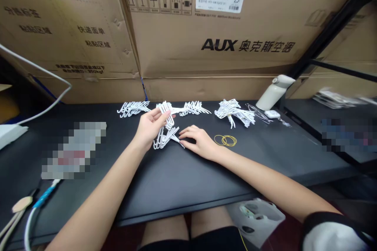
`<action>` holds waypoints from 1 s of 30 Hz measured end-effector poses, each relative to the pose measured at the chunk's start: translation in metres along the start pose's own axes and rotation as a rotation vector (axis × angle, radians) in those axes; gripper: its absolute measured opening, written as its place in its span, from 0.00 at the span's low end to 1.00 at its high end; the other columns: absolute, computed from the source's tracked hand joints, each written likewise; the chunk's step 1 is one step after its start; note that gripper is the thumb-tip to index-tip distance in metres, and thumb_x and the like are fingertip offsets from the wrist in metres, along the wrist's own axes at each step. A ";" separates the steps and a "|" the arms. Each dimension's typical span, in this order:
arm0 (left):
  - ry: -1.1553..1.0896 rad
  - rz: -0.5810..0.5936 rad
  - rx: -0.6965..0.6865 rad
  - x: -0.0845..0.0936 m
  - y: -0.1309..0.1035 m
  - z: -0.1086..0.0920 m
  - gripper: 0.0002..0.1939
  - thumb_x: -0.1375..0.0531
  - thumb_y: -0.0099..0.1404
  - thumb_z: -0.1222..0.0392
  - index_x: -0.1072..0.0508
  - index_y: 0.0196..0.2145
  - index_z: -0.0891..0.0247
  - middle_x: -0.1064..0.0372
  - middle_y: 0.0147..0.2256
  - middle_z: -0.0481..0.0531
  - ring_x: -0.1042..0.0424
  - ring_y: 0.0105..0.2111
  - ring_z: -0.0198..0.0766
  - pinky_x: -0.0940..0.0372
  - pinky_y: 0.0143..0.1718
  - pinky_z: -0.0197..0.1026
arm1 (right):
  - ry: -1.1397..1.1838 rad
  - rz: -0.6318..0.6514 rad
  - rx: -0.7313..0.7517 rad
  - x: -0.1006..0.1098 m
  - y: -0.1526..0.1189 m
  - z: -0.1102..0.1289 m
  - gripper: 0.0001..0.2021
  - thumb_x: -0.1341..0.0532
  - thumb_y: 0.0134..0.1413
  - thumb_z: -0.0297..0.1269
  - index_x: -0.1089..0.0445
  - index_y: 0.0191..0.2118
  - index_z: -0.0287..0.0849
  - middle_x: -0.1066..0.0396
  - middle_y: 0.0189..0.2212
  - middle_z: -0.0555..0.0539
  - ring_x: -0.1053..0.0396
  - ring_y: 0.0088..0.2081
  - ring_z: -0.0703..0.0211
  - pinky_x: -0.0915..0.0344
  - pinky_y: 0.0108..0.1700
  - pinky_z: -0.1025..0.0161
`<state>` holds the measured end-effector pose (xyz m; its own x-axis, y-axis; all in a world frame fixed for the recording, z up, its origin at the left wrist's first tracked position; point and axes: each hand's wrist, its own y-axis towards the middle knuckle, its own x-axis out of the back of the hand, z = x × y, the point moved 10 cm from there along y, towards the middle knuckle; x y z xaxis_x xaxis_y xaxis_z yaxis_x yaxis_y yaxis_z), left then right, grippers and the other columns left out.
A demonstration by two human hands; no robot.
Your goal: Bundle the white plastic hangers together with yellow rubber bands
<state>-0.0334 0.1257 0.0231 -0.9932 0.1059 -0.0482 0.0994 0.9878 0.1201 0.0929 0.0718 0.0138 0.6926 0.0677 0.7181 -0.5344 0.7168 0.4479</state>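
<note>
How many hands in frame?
2: left hand holding white hooks; right hand at the lower hooks on the desk.

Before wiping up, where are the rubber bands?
In the head view, the yellow rubber bands lie right of the right hand, below the rightmost white hooks.

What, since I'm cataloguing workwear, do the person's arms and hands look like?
The left hand and right hand are bare: no gloves, rings or watch visible. The forearms are uncovered. A black and whitish sleeve shows on the right, none on the left.
</note>
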 end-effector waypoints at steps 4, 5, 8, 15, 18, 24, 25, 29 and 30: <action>-0.001 -0.006 0.003 0.000 0.000 0.000 0.22 0.34 0.54 0.48 0.25 0.42 0.65 0.24 0.41 0.58 0.26 0.43 0.44 0.35 0.46 0.41 | -0.002 0.005 -0.102 -0.001 0.001 -0.008 0.04 0.38 0.55 0.32 0.25 0.35 0.42 0.26 0.38 0.45 0.32 0.40 0.57 0.37 0.47 0.57; -0.001 -0.008 0.004 0.000 0.000 0.000 0.22 0.34 0.54 0.48 0.25 0.42 0.65 0.24 0.41 0.58 0.26 0.43 0.44 0.35 0.46 0.41 | 0.000 0.011 -0.120 -0.002 0.001 -0.009 0.04 0.38 0.54 0.32 0.25 0.34 0.42 0.27 0.38 0.46 0.32 0.40 0.57 0.38 0.47 0.57; 0.001 -0.009 0.008 -0.001 0.000 0.000 0.22 0.34 0.54 0.48 0.25 0.42 0.65 0.24 0.41 0.59 0.26 0.43 0.45 0.35 0.45 0.42 | 0.017 0.019 -0.204 -0.005 0.002 -0.016 0.04 0.36 0.53 0.35 0.25 0.34 0.42 0.27 0.36 0.47 0.33 0.38 0.58 0.39 0.46 0.58; 0.033 -0.006 0.019 -0.003 -0.002 0.001 0.22 0.33 0.52 0.48 0.25 0.41 0.65 0.24 0.40 0.59 0.26 0.44 0.47 0.34 0.45 0.42 | 0.002 -0.021 -0.305 -0.009 0.004 -0.025 0.05 0.37 0.52 0.36 0.27 0.30 0.40 0.27 0.30 0.48 0.34 0.34 0.60 0.40 0.40 0.61; 0.040 0.015 0.039 -0.006 -0.003 0.002 0.22 0.33 0.52 0.47 0.25 0.39 0.65 0.24 0.40 0.59 0.26 0.44 0.48 0.34 0.44 0.42 | 0.050 -0.037 -0.312 -0.005 0.004 -0.028 0.05 0.37 0.52 0.35 0.26 0.30 0.39 0.27 0.28 0.49 0.36 0.29 0.63 0.40 0.34 0.64; 0.025 0.028 0.049 -0.007 -0.003 0.002 0.23 0.33 0.52 0.47 0.25 0.41 0.65 0.24 0.42 0.60 0.26 0.45 0.48 0.34 0.43 0.43 | 0.149 -0.034 -0.378 0.000 0.004 -0.037 0.06 0.35 0.48 0.36 0.25 0.28 0.39 0.28 0.22 0.51 0.39 0.22 0.67 0.44 0.27 0.68; 0.021 0.027 0.047 -0.007 -0.003 0.002 0.23 0.33 0.52 0.47 0.25 0.41 0.65 0.25 0.42 0.60 0.26 0.45 0.48 0.34 0.43 0.42 | 0.153 -0.038 -0.380 0.001 0.004 -0.038 0.06 0.35 0.47 0.36 0.25 0.28 0.39 0.28 0.23 0.50 0.40 0.22 0.68 0.44 0.27 0.68; 0.027 0.026 0.053 -0.007 -0.003 0.002 0.23 0.33 0.52 0.47 0.25 0.40 0.65 0.24 0.42 0.59 0.26 0.45 0.48 0.34 0.44 0.41 | 0.149 -0.062 -0.394 0.001 0.002 -0.038 0.04 0.35 0.46 0.34 0.28 0.28 0.39 0.28 0.23 0.51 0.41 0.20 0.69 0.44 0.26 0.68; 0.030 0.025 0.052 -0.006 -0.003 0.002 0.23 0.33 0.52 0.47 0.25 0.40 0.65 0.24 0.41 0.59 0.26 0.45 0.48 0.34 0.44 0.41 | 0.151 -0.064 -0.397 0.000 0.001 -0.038 0.03 0.36 0.46 0.33 0.28 0.28 0.39 0.29 0.22 0.52 0.40 0.20 0.69 0.43 0.26 0.69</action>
<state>-0.0273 0.1226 0.0211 -0.9917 0.1277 -0.0158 0.1263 0.9896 0.0695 0.1110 0.0988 -0.0056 0.7972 0.0943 0.5964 -0.2809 0.9322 0.2281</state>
